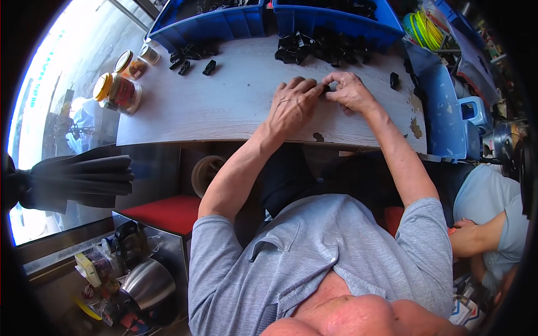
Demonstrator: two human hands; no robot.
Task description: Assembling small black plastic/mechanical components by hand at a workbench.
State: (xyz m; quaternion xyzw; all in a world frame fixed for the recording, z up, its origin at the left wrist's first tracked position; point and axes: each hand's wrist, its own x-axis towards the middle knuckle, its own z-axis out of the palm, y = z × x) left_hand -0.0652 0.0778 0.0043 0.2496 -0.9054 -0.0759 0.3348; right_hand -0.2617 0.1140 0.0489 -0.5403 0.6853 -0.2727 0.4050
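Over the white tabletop, my left hand [292,103] and my right hand [354,94] meet at a small black part [327,89]. Both hands are closed, pinching the part between their fingertips. Most of it is hidden by the fingers, so its exact kind cannot be made out. Just beyond my hands lies a pile of black plastic parts [322,49]. Farther left is a smaller group of black parts [193,53], with a single black piece [209,68] beside it. Another lone black piece [394,80] sits to the right of my right hand.
Two blue bins, a left one [210,23] and a right one [336,22], stand at the table's far edge with black parts inside. Lidded jars [124,95] stand at the left. A light-blue container [446,112] is at the right, near another person's arm [476,238].
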